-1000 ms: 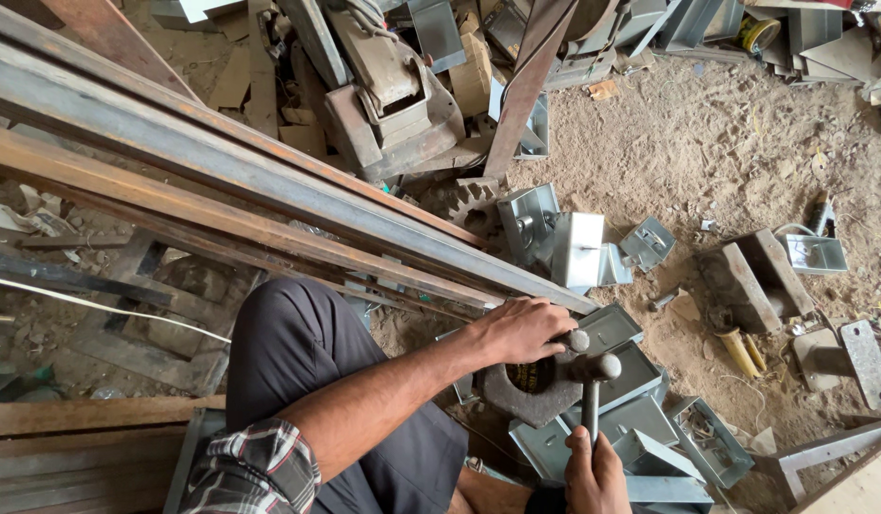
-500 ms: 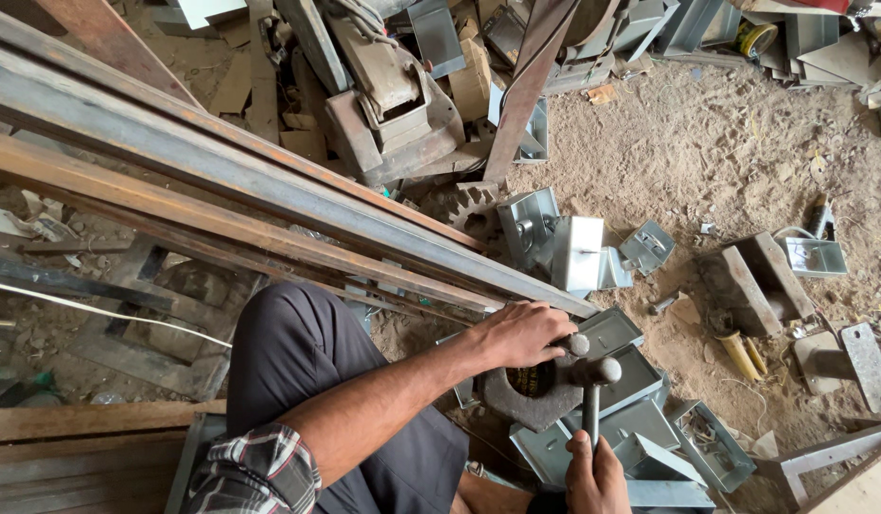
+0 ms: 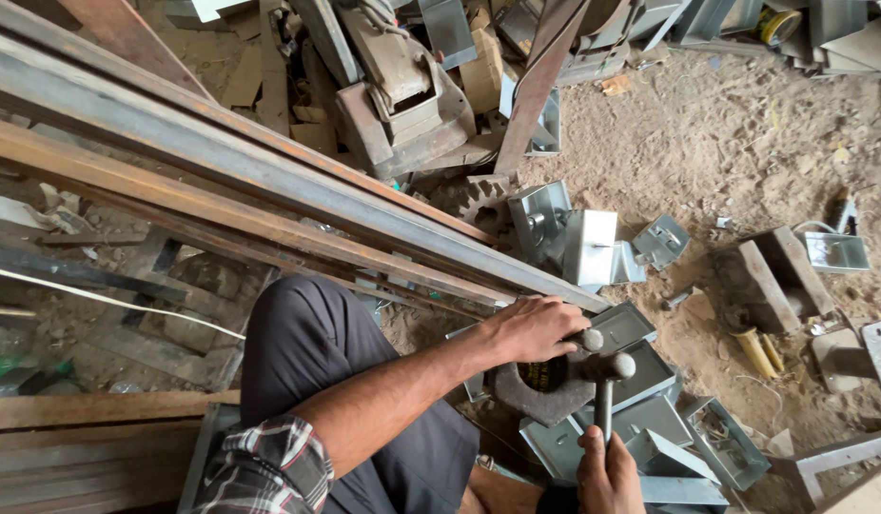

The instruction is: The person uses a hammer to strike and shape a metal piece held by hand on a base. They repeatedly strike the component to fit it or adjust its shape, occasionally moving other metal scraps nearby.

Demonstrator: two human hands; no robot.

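The left hand [image 3: 528,328] rests closed over a small upright steel pin [image 3: 590,340] at the rim of a thick round metal die [image 3: 534,385], which sits on grey sheet-metal brackets [image 3: 640,376] on the sandy floor [image 3: 745,152]. The right hand [image 3: 607,471] grips the hammer [image 3: 607,381] handle — its long axis runs straight up from the right hand, head just beside the pin.
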